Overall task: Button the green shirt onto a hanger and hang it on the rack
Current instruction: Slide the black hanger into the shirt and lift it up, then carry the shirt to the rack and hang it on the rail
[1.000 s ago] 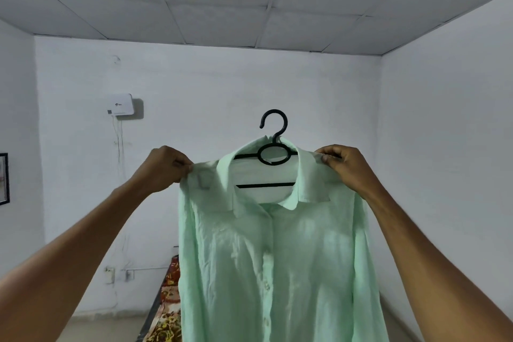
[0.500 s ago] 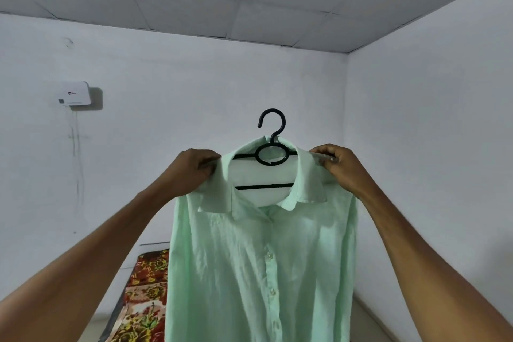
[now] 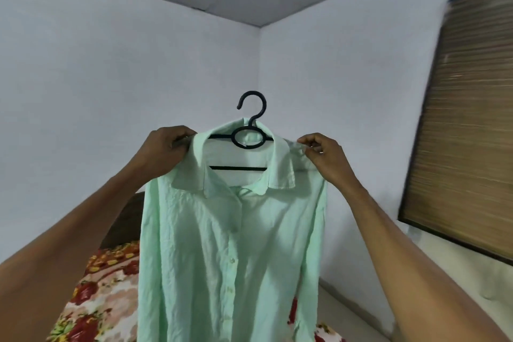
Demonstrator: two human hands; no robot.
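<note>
In the head view, a pale green shirt [image 3: 230, 244] hangs on a black hanger [image 3: 244, 139] held up in the air at the centre of the scene, in front of a room corner. The hanger's hook [image 3: 254, 104] stands upright above the collar, free of any rail, and its lower bar shows across the open neck. The front placket is closed below the collar, with several buttons in a line down the middle.

The left hand [image 3: 163, 150] is closed around the shirt's left shoulder, fingers curled over the cloth just beside the collar. The right hand [image 3: 323, 155] pinches the right shoulder between thumb and fingertips, the other fingers bent. Both forearms reach up from the near bottom corners.

Low on the left, behind the shirt, lies a bed [image 3: 102, 294] with a red floral cover, and a dark headboard [image 3: 125, 219] rises against the far wall. On the right wall hangs a brown woven blind [image 3: 466, 119], blurred. No rack is in view.
</note>
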